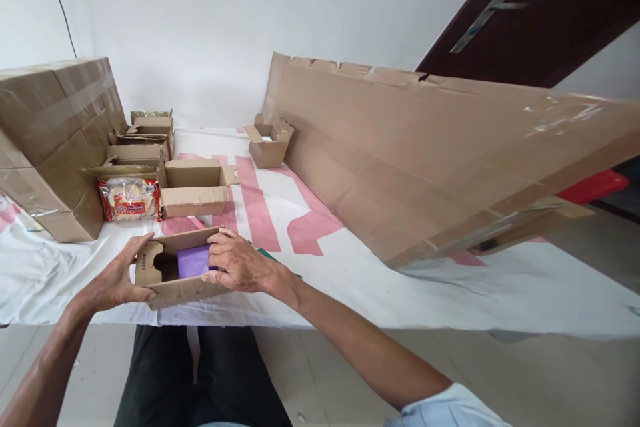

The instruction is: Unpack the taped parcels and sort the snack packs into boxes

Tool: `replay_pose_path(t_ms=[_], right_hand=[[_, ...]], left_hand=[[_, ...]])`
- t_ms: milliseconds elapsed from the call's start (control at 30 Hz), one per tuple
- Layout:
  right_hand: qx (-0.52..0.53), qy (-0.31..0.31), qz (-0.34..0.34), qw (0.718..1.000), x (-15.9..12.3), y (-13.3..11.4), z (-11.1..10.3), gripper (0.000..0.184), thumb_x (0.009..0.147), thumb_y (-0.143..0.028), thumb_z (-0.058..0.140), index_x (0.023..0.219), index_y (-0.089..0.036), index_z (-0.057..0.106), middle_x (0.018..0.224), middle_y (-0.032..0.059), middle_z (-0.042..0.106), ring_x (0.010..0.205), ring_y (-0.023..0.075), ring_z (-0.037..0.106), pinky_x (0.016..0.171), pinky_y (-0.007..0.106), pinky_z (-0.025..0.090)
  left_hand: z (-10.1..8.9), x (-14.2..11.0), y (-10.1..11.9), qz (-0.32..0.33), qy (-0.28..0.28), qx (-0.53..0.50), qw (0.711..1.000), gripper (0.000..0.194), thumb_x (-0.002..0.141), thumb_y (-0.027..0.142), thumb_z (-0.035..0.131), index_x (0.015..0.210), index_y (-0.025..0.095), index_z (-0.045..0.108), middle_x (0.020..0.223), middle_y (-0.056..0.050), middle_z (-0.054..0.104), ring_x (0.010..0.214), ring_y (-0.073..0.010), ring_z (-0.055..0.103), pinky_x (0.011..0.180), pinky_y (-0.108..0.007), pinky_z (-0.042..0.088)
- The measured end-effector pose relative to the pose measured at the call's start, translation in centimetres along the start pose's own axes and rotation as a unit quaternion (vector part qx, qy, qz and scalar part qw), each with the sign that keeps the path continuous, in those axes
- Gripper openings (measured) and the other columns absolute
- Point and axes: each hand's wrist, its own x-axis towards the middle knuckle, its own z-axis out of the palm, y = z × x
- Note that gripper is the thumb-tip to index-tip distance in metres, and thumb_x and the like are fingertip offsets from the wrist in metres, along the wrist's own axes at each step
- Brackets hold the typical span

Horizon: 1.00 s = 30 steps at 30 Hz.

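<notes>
At the table's near edge stands a small open cardboard box (190,292), slightly tilted. My left hand (113,280) grips its left end, the thumb on the near wall and the fingers at the far wall. Inside the box is a flat-faced purple object (193,261); its kind does not show. My right hand (243,260) is closed over the purple object's right end, with the thumb on the near side and the fingers on the far side. That hand hides the box's right end. A bit of something green (270,255) shows behind my right wrist.
An open cardboard box (195,200) stands beyond, next to a bag of round crackers (131,200). More open boxes (150,127) line the left, against a taped cardboard wall (75,140). A large cardboard panel (400,147) leans at right, near another small box (270,150).
</notes>
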Motion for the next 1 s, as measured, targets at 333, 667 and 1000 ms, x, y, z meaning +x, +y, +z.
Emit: replay_pose_path(t_ms=[333,667,1000], right_hand=[[-0.037,0.097,-0.012,0.994,-1.1,0.1,-1.4,0.049,0.107,-0.062,0.062,0.074,-0.026,0.063,0.084,0.0062,0.066,0.093,0.0277,0.056,0.095,0.047,0.046],[-0.117,0.165,0.131,0.971,-6.3,0.0,-1.2,0.027,0.105,-0.013,0.056,0.083,-0.023,0.066,0.08,0.0028,0.071,0.079,0.0213,0.058,0.077,0.038,0.045],[-0.136,0.098,0.11,0.98,-4.0,-1.5,-1.3,0.017,0.102,-0.017,0.068,0.087,-0.023,0.071,0.094,0.0066,0.072,0.091,0.0253,0.06,0.083,0.041,0.05]], left_hand=[[0.3,-0.1,0.2,0.017,-0.003,0.005,1.0,0.107,0.078,0.043,0.09,0.171,0.03,0.04,0.168,-0.016,0.05,0.152,-0.0425,0.054,0.121,-0.06,0.054],[-0.3,0.1,1.6,0.014,-0.067,0.094,0.993,0.076,0.081,0.057,0.09,0.152,0.038,0.069,0.17,-0.012,0.043,0.135,-0.039,0.066,0.113,-0.055,0.059],[0.4,-0.2,3.9,0.005,-0.05,0.117,0.992,0.055,0.078,0.056,0.091,0.121,0.028,0.072,0.159,-0.013,0.048,0.112,-0.0338,0.071,0.097,-0.05,0.062]])
